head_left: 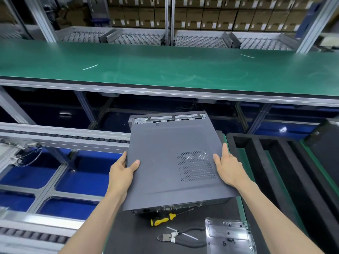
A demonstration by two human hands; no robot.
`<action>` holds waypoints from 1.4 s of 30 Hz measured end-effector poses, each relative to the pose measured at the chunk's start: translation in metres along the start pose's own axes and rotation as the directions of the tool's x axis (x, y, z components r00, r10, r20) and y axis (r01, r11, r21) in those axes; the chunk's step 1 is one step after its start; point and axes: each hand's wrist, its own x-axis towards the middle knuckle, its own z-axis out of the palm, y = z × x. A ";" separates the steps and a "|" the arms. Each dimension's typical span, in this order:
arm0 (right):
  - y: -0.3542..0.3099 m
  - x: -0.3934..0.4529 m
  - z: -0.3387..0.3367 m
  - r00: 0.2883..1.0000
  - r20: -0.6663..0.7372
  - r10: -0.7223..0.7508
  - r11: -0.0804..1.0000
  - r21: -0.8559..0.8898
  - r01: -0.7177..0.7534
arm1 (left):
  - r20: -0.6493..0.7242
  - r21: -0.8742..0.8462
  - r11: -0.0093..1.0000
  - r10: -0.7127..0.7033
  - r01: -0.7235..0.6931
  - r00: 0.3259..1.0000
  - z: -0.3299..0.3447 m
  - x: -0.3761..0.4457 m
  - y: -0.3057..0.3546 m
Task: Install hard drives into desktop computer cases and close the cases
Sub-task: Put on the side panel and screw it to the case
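A dark grey desktop computer case (pixel 165 158) lies flat at the middle of the view, its side panel on and a perforated vent patch facing up. A strip of bare metal chassis shows along its far edge. My left hand (pixel 122 171) grips the case's left edge, thumb on top and fingers underneath. My right hand (pixel 227 165) presses against the right edge with straight fingers, thumb lying on the panel. The case juts out past the far end of the black mat (pixel 132 231). No hard drive is visible.
A yellow-handled screwdriver (pixel 161 219), pliers (pixel 176 239) and a clear plastic tray (pixel 229 237) lie on the mat near me. Black foam slots (pixel 266 162) stand at the right. A green conveyor belt (pixel 165 68) runs across ahead, roller tracks (pixel 60 136) at the left.
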 end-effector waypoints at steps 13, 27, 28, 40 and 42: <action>-0.011 -0.006 -0.014 0.999 0.010 0.039 0.985 0.167 -0.040 | 0.184 -0.241 0.946 -0.177 0.219 0.967 -0.002 0.024 0.051; -0.042 -0.033 -0.063 0.837 -0.350 0.420 0.530 0.844 0.087 | -0.003 -0.755 0.655 -0.056 0.034 0.998 0.030 -0.047 0.068; -0.054 -0.037 -0.058 0.893 -0.236 0.383 0.386 0.919 0.078 | 0.003 -0.788 0.614 -0.083 0.054 0.997 0.042 -0.057 0.067; -0.021 -0.006 -0.055 0.982 0.129 0.141 0.232 0.959 -0.159 | 0.326 -0.831 0.465 -0.035 0.304 0.945 -0.029 -0.040 0.050; -0.011 0.001 -0.062 0.983 0.151 0.102 0.317 0.932 -0.176 | 0.392 -0.484 0.812 -0.133 0.327 0.910 -0.037 -0.023 0.057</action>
